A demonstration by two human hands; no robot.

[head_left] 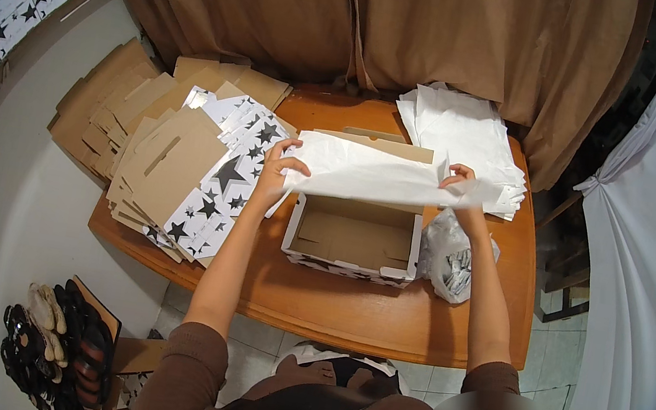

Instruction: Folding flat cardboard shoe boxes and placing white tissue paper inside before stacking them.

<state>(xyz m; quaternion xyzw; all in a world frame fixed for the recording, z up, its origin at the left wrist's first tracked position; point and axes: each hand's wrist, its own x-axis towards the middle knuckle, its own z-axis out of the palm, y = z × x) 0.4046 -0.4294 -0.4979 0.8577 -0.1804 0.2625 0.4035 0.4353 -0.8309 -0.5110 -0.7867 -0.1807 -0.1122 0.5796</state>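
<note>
A folded sheet of white tissue paper is stretched between my two hands above the rear of an open cardboard box. My left hand pinches the paper's left end, fingers curled over its edge. At the other end my right hand grips it, slightly smeared by motion. The box is brown inside, with a white, star-printed outside. Its raised lid shows partly behind the paper. Nothing but bare cardboard shows in the visible part of the box.
On the wooden table, flat star-printed cardboard boxes pile up at left. White paper sheets are stacked at back right. A clear plastic bag of small silvery pieces lies right of the box. Shoes stand at lower left.
</note>
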